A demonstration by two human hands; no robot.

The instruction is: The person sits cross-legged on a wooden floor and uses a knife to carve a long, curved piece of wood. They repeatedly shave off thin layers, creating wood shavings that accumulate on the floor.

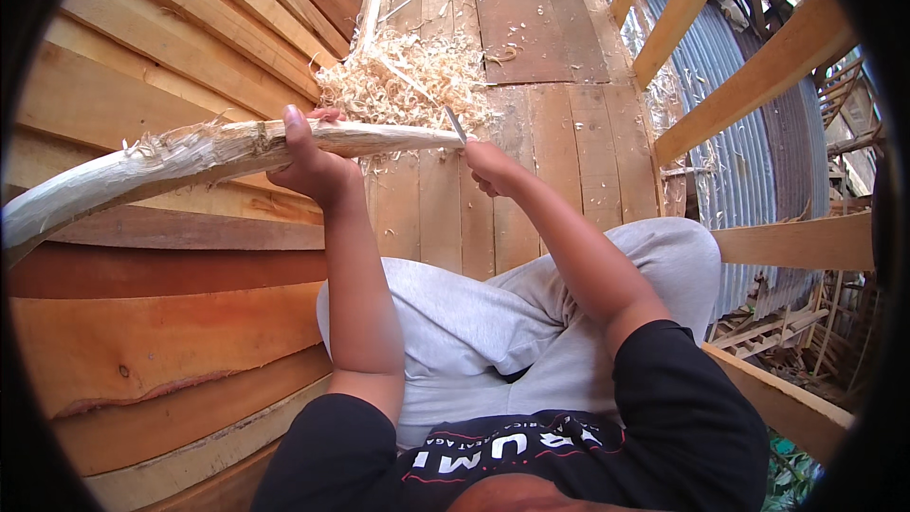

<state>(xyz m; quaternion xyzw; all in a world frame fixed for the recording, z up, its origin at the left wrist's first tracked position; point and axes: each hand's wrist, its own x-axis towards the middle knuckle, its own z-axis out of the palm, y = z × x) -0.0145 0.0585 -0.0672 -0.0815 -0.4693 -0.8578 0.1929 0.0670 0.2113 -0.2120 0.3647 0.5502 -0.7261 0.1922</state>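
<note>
fingers of the right hand (490, 167) curled round a knife (455, 122) at the right tip of a pole (237, 146), which ran leftward through the clasped left hand (318, 169).

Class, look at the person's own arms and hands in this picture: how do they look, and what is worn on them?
The black sleeves are short, part of a black shirt with white lettering and thin red lines. Both forearms are bare. The left hand and right hand wear no gloves; no watch or bracelet shows.
</note>
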